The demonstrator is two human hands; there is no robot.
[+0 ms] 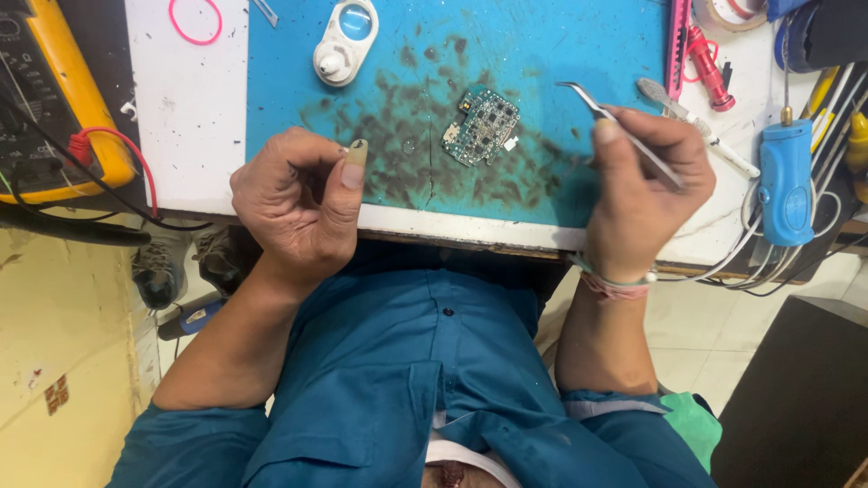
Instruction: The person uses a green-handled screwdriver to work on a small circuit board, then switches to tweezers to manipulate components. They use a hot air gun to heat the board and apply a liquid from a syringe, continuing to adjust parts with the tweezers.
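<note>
The right hand (644, 194) was closed around a pair of slim, curved-tip metal tweezers (615, 122), gripped like a pen with the points aimed up and left, hanging in the air over the mat. The left hand (298, 208) was curled shut, its thumb and forefinger pinched on something tiny and pale near the thumb tip; what that speck was could not be told.

Between the two hands, a little beyond them, lay the small green circuit board (484, 126) with its many dark chips, flat and skewed on the stained blue work mat (542, 45). It touched neither hand: the tweezer tips were near its right side but apart, and the left thumb was farther off to its lower left.

To my eye, doing this well would call for a light, steady tweezer hold, the wrist braced on the bench edge, and the pinched piece kept over the mat.

Farther out sat a white oval plastic holder with a blue lens (344, 41), a pink rubber band (194, 20), a yellow multimeter (54, 99) and a blue cylindrical tool (785, 181).
</note>
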